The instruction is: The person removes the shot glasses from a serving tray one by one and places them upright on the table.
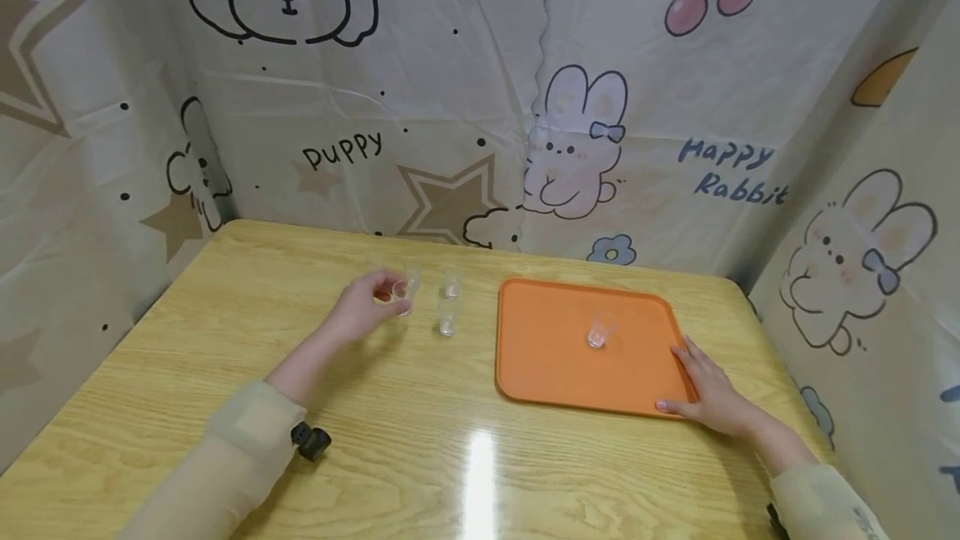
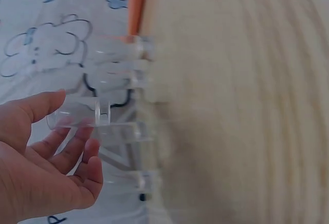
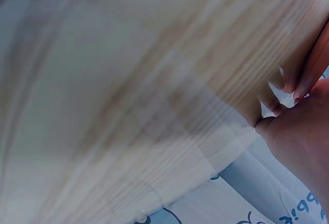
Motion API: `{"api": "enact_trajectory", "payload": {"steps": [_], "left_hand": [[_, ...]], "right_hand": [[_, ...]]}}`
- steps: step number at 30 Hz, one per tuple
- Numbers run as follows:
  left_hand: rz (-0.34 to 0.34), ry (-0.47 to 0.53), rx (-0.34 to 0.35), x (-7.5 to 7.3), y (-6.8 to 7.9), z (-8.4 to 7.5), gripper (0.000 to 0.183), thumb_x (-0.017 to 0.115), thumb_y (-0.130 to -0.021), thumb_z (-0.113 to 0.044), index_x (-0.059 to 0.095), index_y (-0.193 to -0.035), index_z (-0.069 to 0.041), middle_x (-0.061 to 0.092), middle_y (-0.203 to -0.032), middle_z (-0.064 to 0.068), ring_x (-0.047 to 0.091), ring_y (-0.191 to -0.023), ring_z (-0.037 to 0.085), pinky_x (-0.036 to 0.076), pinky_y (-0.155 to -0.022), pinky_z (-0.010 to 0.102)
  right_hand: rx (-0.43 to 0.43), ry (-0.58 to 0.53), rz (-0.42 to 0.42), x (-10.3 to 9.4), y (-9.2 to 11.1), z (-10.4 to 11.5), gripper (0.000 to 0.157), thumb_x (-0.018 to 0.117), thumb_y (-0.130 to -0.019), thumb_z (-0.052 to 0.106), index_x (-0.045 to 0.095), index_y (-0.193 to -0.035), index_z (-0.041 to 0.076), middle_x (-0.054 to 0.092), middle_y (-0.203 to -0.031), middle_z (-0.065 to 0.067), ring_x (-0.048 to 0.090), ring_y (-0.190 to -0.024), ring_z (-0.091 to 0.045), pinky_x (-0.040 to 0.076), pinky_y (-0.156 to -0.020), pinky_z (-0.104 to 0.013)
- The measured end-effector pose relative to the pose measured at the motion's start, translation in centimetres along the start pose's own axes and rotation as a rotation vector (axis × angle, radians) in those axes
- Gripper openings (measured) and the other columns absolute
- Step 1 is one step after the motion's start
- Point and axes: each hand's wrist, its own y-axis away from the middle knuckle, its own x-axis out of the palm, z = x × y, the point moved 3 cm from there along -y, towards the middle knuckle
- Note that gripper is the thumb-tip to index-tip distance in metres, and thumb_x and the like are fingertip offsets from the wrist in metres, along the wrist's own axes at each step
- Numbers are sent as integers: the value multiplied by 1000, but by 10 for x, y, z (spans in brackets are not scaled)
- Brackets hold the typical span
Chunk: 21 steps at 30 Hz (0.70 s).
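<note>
In the head view my left hand (image 1: 367,302) pinches a small clear glass (image 1: 406,303) on the left part of the table. The left wrist view shows the glass (image 2: 103,112) between my thumb and fingertips, its base off the tabletop. Just to its right stand two more clear glasses, a farther one (image 1: 452,287) and a nearer one (image 1: 447,320). An orange tray (image 1: 555,386) lies to the right, with one clear glass (image 1: 597,333) upright on it. My right hand (image 1: 712,394) rests on the tray's right rim near the front corner, fingers and thumb spread.
The wooden table (image 1: 390,457) meets a patterned cloth backdrop (image 1: 450,107) at its back and sides. Beyond my left hand, the left wrist view shows further clear glasses (image 2: 138,131), blurred and hard to make out against the cloth.
</note>
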Motion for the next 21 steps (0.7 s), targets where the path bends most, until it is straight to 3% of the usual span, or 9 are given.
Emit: {"api": "enact_trajectory", "payload": {"steps": [8, 16, 21], "left_hand": [[69, -14, -69, 9, -7, 18, 37, 66, -80, -25, 56, -111, -8, 54, -102, 9, 48, -93, 24, 41, -81, 35], [99, 5, -58, 16, -9, 21, 38, 67, -80, -21, 55, -112, -5, 54, -104, 11, 48, -94, 24, 40, -80, 35], [83, 12, -68, 17, -9, 25, 38, 67, -79, -20, 55, -113, -5, 54, -103, 10, 48, -93, 24, 40, -80, 34]], "right_hand": [[-8, -3, -14, 1, 1, 1, 94, 70, -73, 39, 19, -138, -5, 4, -145, -27, 9, -127, -50, 13, -91, -67], [-5, -2, -14, -1, 3, 1, 94, 70, -73, 40, 18, -138, -5, 4, -145, -27, 8, -128, -49, 13, -91, -67], [-11, -6, -16, -1, 1, 2, 94, 70, -73, 39, 19, -138, -6, 5, -144, -27, 9, -127, -49, 13, -91, -67]]}}
